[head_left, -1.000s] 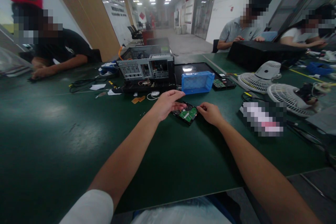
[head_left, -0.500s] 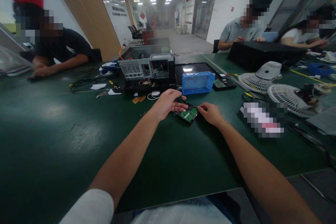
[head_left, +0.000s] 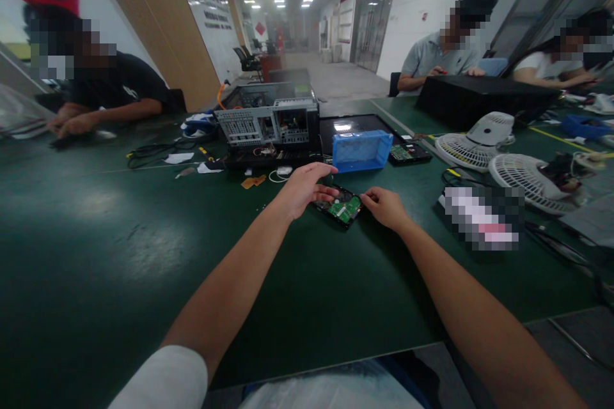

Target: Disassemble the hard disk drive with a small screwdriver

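A hard drive lies on the green table with its green circuit board facing up. My left hand is over the drive's left end, its fingers curled around a small dark thing that I cannot make out. On the drive's right corner, my right hand has thumb and fingertips pinched together against the edge. The left fingers hide part of the drive. Just behind it a blue plastic tray stands on its side.
An opened computer case stands behind my left hand. Another hard drive lies beyond the tray. Fan parts and cables occupy the right. Paper scraps and tiny loose bits lie leftward. Other people sit around the table.
My left fingers have shifted very slightly left over the drive. My right hand keeps its place at the edge. The person at far left has moved their hands a little.
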`<state>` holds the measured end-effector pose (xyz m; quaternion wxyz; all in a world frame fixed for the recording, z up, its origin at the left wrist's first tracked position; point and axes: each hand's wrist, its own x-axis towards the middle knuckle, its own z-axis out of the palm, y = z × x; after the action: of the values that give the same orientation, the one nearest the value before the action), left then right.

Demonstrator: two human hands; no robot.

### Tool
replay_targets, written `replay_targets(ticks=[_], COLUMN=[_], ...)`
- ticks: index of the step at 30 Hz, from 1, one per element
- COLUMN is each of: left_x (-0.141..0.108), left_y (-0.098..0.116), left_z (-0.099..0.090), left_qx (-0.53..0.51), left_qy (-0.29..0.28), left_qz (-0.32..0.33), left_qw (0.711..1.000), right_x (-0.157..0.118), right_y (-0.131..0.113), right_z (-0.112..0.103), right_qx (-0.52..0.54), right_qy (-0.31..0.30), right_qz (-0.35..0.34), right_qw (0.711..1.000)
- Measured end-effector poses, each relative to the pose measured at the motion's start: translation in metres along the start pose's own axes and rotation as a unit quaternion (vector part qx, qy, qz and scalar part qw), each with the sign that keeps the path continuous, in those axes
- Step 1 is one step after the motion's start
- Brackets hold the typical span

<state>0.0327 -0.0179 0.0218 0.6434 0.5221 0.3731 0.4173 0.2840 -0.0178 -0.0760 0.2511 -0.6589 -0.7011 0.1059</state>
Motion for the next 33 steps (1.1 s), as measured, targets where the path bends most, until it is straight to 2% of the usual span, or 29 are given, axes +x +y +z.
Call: replay_targets(ticks=[7, 14, 25, 33], left_x=[0.0004, 0.0024, 0.0015, 0.0013], left_y=[0.0010, -0.0023, -0.0033, -0.0035], left_z=[0.0012, 0.0008, 0.0032, 0.0021], left_qx=[-0.015, -0.053, -0.016, -0.010], left_qy=[0.011, -0.016, 0.008, -0.021], left_qz=[-0.003, -0.003, 0.012, 0.014], left_qw=[1.000, 0.998, 1.000, 1.000], right_x=[0.0015, 0.0023, 0.0023, 0.0017], right_y=[0.0013, 0.0029, 0.0031, 0.0002], right_z=[0.0006, 0.0016, 0.0035, 0.0009], right_qx=[-0.004, 0.010, 0.006, 0.009], right_qy=[-0.002, -0.002, 0.003, 0.001], right_qz=[0.000, 0.001, -0.001, 0.000], right_qw=[1.000, 1.000, 1.000, 1.000])
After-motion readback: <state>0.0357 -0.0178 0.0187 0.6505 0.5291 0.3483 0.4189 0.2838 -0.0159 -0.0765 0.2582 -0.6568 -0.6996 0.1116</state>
